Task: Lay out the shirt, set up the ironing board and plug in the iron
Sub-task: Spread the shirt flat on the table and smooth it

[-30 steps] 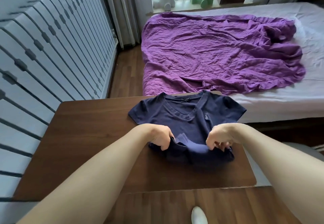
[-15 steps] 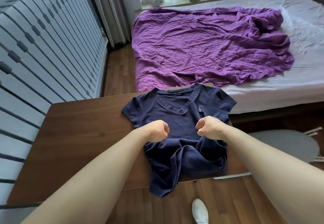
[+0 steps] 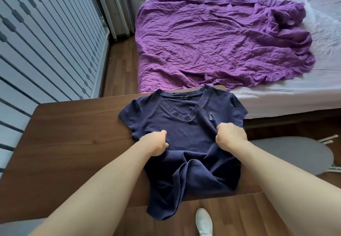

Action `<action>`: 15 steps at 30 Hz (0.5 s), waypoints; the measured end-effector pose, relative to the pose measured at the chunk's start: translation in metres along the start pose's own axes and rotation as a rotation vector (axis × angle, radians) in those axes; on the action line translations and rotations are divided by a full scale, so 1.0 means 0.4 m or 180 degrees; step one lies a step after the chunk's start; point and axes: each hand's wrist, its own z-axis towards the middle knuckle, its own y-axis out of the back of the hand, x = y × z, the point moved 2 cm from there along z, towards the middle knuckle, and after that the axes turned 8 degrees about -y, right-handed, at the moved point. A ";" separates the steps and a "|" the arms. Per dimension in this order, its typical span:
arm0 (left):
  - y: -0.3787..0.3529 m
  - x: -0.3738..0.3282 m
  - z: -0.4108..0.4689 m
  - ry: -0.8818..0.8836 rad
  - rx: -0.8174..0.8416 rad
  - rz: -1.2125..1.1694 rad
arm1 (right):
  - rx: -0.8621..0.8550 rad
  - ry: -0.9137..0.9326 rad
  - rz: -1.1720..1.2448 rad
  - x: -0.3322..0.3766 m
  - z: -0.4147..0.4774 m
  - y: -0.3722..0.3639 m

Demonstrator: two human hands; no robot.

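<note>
Navy V-neck T-shirt chest-up on the brown surface, hem spilling over its near edge, my left hand and right hand both fisted, pinching its fabric at the sides

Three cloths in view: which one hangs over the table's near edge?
The navy shirt, gripped by both hands, left and right. Its hem droops past the table; the purple blanket and white sheet lie on the bed.
</note>
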 end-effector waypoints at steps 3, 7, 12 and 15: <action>0.008 -0.003 0.019 0.0007 -0.0529 -0.0020 | -0.0171 0.0378 0.0203 0.029 0.031 0.001; -0.004 0.005 0.062 0.0104 -0.0545 -0.0071 | 0.0491 0.0564 0.0481 0.058 0.077 -0.017; -0.020 0.015 0.104 0.0374 -0.0176 -0.0096 | 0.0992 0.0658 0.0542 0.080 0.131 -0.046; -0.011 0.025 0.130 0.0487 -0.0107 -0.0144 | 0.0913 0.0711 0.0562 0.093 0.162 -0.046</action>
